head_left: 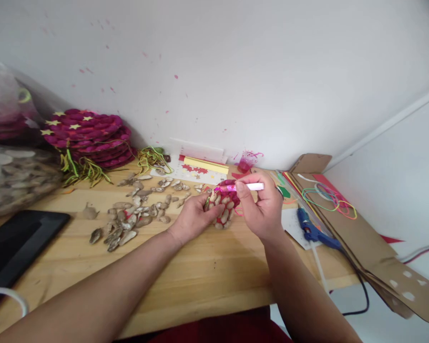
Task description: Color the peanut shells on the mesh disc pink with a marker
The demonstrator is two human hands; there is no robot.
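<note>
My left hand is closed on the left edge of a piece covered in peanut shells. Its far part is painted magenta, while the near shells are bare tan with red showing between them. Between the fingers of my right hand is a white-handled paintbrush, smeared pink toward its tip. That tip points left and meets or hovers just over the shells near my left fingertips; which, I cannot tell. A plastic cup of pink paint stands behind, against the wall.
Loose peanut shells lie scattered to the left. Behind them is a stack of magenta shell pieces with yellow stars. A black tablet lies front left. At right are a blue glue gun, cardboard and coloured cord.
</note>
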